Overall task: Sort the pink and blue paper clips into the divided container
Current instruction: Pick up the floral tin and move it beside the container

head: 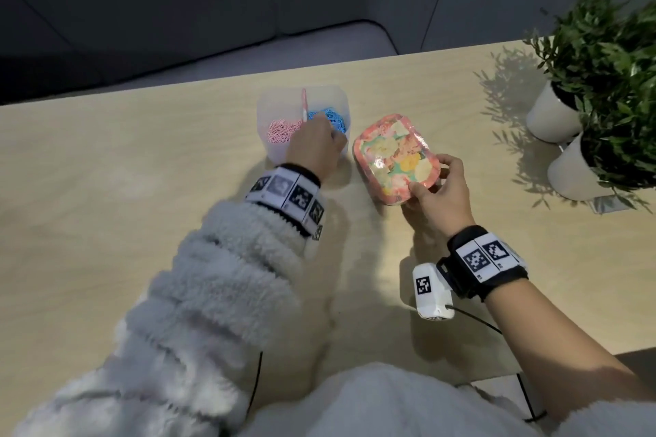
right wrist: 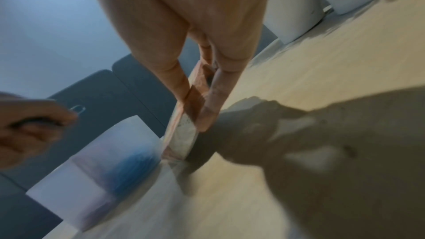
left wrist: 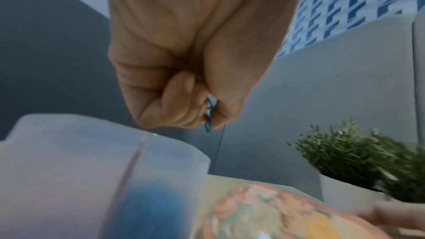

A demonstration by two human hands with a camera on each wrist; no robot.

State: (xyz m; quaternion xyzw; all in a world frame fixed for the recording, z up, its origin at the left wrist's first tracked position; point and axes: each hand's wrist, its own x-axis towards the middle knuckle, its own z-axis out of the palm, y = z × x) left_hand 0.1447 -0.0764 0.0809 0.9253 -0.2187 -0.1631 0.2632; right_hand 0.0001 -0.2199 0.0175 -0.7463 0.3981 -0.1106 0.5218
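Observation:
A translucent divided container [head: 269,149] stands on the wooden table, with pink clips [head: 282,130] in its left half and blue clips [head: 333,117] in its right half. My left hand [head: 316,145] hovers over the right half and pinches a blue paper clip [left wrist: 208,115] between thumb and fingertips. The container [left wrist: 69,170] appears below that hand in the left wrist view. My right hand [head: 438,195] grips the near right edge of a floral tray [head: 390,156], which is tilted up off the table. The tray's edge [right wrist: 181,137] shows between thumb and fingers in the right wrist view.
Two white pots with green plants [head: 603,57] stand at the table's right end. A dark sofa [head: 142,11] lies beyond the far table edge. Bare tabletop [head: 124,188] stretches left of the container and in front of me.

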